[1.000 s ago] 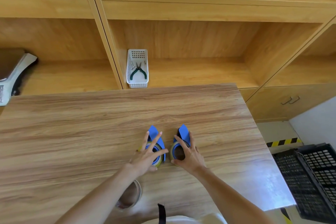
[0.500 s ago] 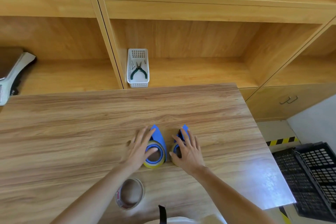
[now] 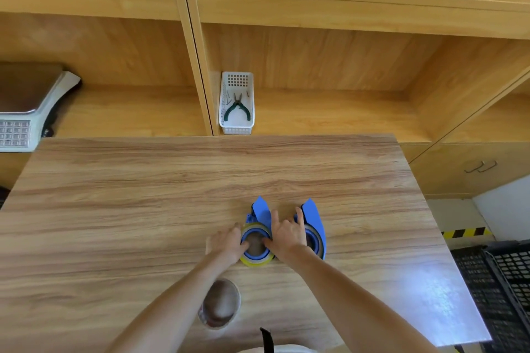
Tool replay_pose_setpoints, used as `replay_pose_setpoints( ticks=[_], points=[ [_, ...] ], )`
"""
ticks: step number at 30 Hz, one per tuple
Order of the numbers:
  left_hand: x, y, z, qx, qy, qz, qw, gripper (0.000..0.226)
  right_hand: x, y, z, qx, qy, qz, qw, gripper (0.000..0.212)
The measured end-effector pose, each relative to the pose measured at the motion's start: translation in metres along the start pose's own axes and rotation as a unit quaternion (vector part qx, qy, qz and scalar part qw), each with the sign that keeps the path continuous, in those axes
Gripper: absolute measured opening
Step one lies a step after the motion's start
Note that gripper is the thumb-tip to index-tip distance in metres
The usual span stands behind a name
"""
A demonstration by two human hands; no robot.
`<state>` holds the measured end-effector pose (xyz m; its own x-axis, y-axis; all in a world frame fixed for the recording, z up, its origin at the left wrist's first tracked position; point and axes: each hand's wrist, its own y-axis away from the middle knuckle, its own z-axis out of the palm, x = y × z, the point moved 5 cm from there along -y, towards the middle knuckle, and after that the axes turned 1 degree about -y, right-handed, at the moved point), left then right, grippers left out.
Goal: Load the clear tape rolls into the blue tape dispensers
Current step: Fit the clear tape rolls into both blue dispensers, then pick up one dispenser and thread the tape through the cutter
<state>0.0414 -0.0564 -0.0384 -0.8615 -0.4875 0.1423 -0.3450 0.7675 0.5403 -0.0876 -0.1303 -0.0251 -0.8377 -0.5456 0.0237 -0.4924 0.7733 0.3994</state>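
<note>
Fingers of both hands, left (image 3: 226,243) and right (image 3: 286,235), pinch the yellow-edged roll (image 3: 256,259) seated in a blue dispenser (image 3: 261,210).

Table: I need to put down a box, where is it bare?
The table is bare across its far strip, from the dispensers to the shelf edge, and over the whole left side. The right corner is free too. It is crowded near the middle front: both hands, the dispensers and a loose tape roll.
</note>
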Motion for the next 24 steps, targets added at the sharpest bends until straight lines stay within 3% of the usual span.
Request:
replay_pose_setpoints(
  ticks=[6,9,11,14,17,22,24],
  points=[
    [-0.006,0.008,-0.014,0.107,0.024,0.051,0.993,0.045,0.004,0.005,0.003,0.032,-0.072,0.015,0.997,0.056],
    [-0.019,0.002,-0.019,0.109,0.133,0.084,0.982,0.049,0.012,0.010,-0.003,0.063,-0.131,0.019,0.989,0.048],
    [-0.026,-0.001,-0.022,0.099,0.279,0.097,0.950,0.053,0.018,0.011,-0.008,0.080,-0.173,0.018,0.982,0.044],
    [-0.023,0.004,-0.036,0.090,0.412,0.084,0.903,0.035,0.022,0.015,-0.012,0.102,-0.278,0.020,0.955,0.043],
    [-0.004,0.021,-0.047,-0.015,0.532,0.077,0.843,0.029,0.024,0.019,-0.011,0.104,-0.389,0.034,0.915,0.043],
    [0.018,0.034,-0.048,-0.089,0.676,0.086,0.726,0.037,0.026,0.028,-0.009,0.122,-0.454,0.037,0.882,0.036],
    [0.024,0.039,-0.045,-0.125,0.698,0.080,0.700,0.040,0.029,0.033,-0.006,0.129,-0.467,0.032,0.874,0.035]
  ],
)
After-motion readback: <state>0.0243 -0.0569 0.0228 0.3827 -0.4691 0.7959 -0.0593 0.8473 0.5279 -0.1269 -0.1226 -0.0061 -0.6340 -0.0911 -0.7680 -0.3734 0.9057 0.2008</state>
